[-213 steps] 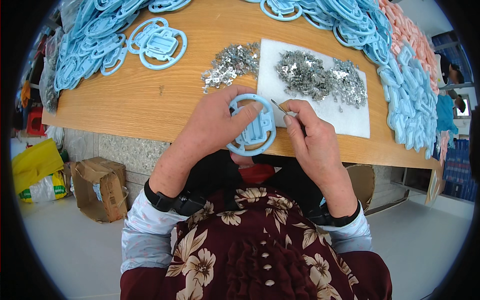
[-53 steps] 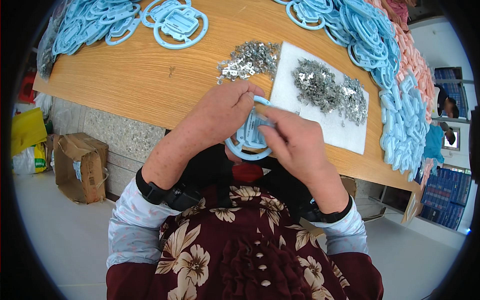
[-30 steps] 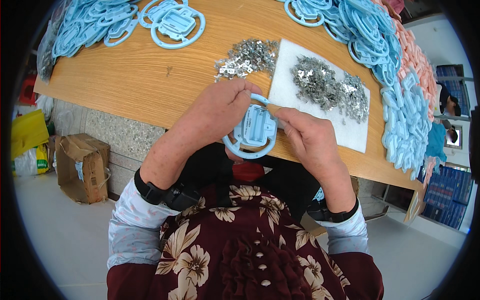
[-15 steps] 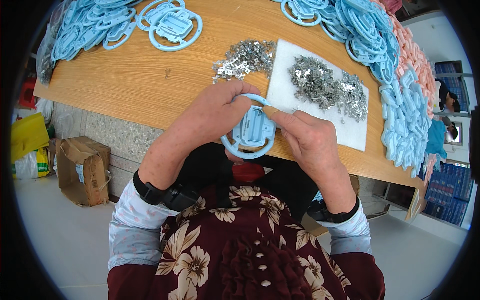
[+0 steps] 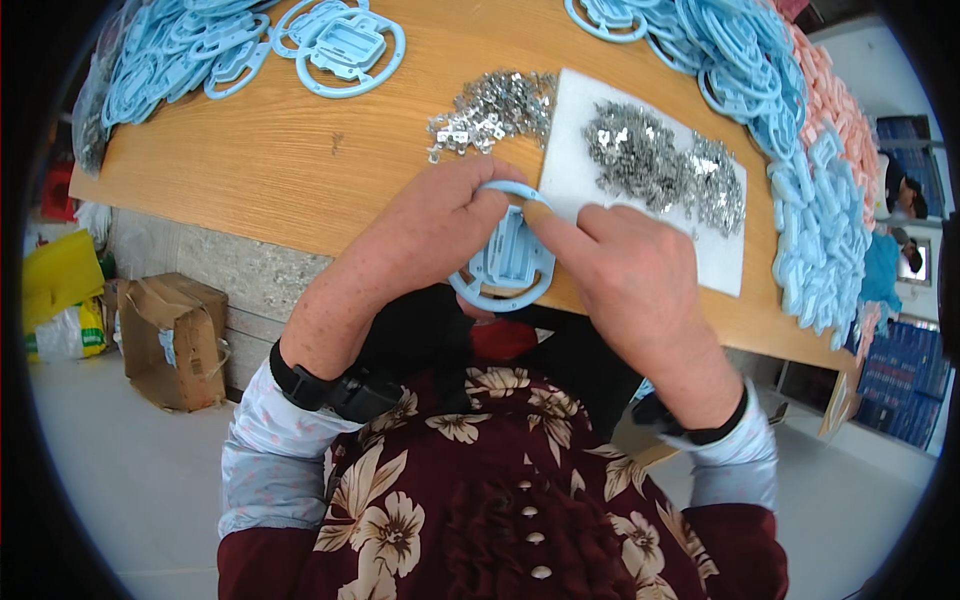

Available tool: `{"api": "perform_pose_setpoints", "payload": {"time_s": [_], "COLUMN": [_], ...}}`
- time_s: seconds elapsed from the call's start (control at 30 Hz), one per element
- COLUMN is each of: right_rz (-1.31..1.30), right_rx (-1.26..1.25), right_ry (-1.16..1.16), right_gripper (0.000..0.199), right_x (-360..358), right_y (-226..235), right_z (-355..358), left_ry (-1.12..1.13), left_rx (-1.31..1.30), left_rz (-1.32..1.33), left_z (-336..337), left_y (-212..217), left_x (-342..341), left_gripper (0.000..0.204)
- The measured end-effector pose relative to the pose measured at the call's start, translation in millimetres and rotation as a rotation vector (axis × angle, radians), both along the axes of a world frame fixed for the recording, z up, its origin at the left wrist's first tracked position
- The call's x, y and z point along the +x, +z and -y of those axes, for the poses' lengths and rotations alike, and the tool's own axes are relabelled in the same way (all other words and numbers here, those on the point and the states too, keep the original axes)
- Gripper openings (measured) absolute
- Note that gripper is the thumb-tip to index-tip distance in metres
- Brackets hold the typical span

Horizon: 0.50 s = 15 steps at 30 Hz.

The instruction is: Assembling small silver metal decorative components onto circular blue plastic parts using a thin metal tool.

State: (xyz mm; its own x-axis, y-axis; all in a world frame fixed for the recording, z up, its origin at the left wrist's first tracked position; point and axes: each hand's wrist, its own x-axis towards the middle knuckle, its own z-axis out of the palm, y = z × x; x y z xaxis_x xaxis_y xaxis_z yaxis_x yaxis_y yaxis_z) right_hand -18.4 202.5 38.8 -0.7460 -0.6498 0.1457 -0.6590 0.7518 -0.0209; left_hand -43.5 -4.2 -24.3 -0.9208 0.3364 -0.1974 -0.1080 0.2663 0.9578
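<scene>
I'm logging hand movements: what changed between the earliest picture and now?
The right hand moved left to the upper right side of the blue wheel; the metal piece it held no longer shows, so whether it let go is unclear. The left hand still holds the wheel.

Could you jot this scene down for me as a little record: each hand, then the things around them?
Left hand: grips a blue wheel-shaped frame at its upper left
Right hand: fingertips at the frame's upper right; anything held is hidden
Metal pieces: heaped on the wooden table and on a white sheet
Other blue frames: left and right
Pink parts: piled right
Floor: cardboard box
</scene>
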Motion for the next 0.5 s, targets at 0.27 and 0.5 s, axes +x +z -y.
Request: {"api": "perform_pose_setpoints", "payload": {"time_s": [0.27, 0.5], "right_rz": [0.129, 1.011], "right_rx": [-0.111, -1.415], "right_ry": [0.078, -0.412], "right_gripper": [0.031, 0.026], "right_x": [-14.4, 21.7], "right_y": [11.1, -15.8], "right_z": [-15.0, -13.3], "left_ry": [-0.038, -0.012], "left_rx": [0.032, 0.510], "left_rz": [0.018, 0.233], "left_z": [5.4, -5.5], "left_y": [8.8, 27.5], "left_x": [0.8, 9.3], "left_gripper": [0.038, 0.040]}}
